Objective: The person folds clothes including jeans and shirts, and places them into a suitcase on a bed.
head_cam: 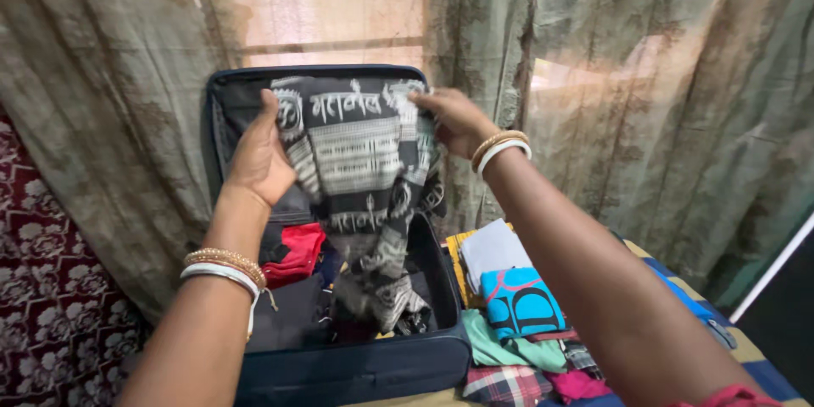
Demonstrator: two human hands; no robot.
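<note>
Both hands hold a black-and-white printed cloth (360, 161) spread over an open dark blue suitcase (356, 369).

Left hand (259, 157) clamps the cloth's left upper edge, fingers curled behind the fabric; right hand (458, 119) pinches the right upper corner. Cloth hangs in front of the raised lid, lower end trailing into the case. Red garment (297, 254) lies inside, left of the cloth. Folded clothes stack (517, 322) sits just right of the case, turquoise piece (519, 301) on top. Curtain (661, 102) behind.

Bare forearms, each wrist (225, 267) wearing gold and white bangles, perhaps beaded
</note>
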